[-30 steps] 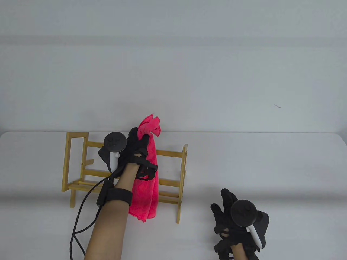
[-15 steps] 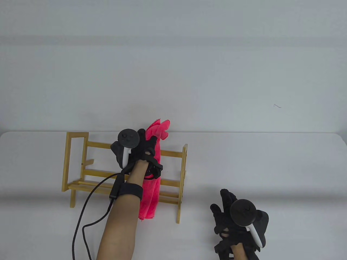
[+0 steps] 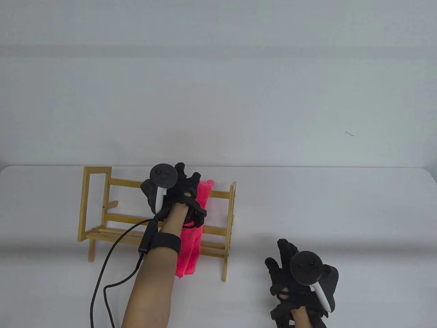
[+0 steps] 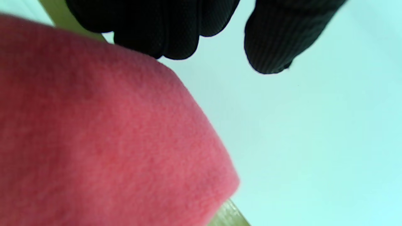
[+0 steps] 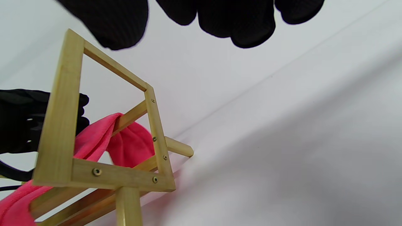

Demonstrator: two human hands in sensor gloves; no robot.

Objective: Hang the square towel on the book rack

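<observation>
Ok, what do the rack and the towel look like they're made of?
The book rack: pale yellow wood, possibly bamboo, smooth and apparently unpainted; faint grain and small screw heads at the joints show. The square towel: bright pink soft cloth, likely microfibre or fleece, with a fuzzy matte nap, draping limply over the rail.

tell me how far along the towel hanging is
Mostly done: the pink towel is draped over the wooden rack's top rail, hanging down both sides. In hand: the left hand sits at the towel with its fingers spread. Left: withdrawing. The right hand is idle.
</observation>
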